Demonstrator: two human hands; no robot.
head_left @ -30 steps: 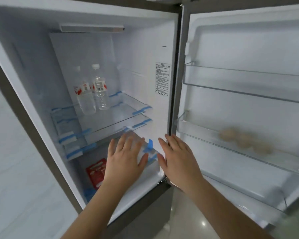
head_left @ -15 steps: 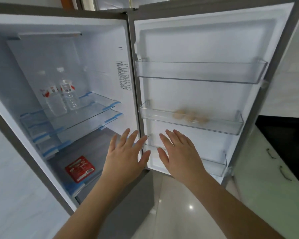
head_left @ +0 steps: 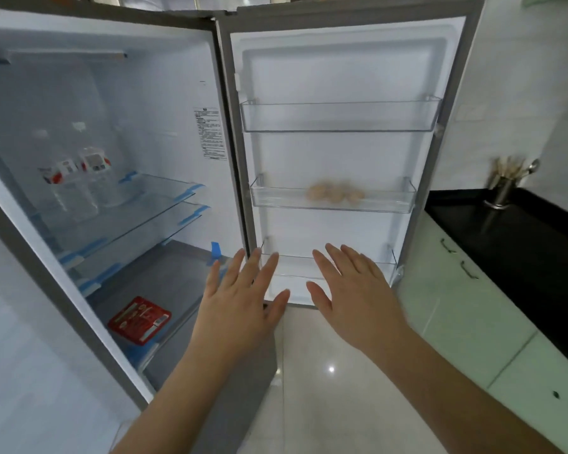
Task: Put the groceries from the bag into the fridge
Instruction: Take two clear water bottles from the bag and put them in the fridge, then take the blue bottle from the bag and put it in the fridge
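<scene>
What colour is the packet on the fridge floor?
Red, with pale print; the packet shows in the head view.

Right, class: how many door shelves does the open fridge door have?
3. The top shelf looks empty, the middle shelf holds the eggs, and the bottom shelf sits partly behind the hands, so its contents may be hidden.

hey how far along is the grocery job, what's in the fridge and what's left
Already in: two water bottles on the upper glass shelf, a red packet on the fridge floor, eggs in the middle door bin. In hand: nothing; the left hand and right hand are open and empty. No bag is in view, so what's left can't be told.
</scene>
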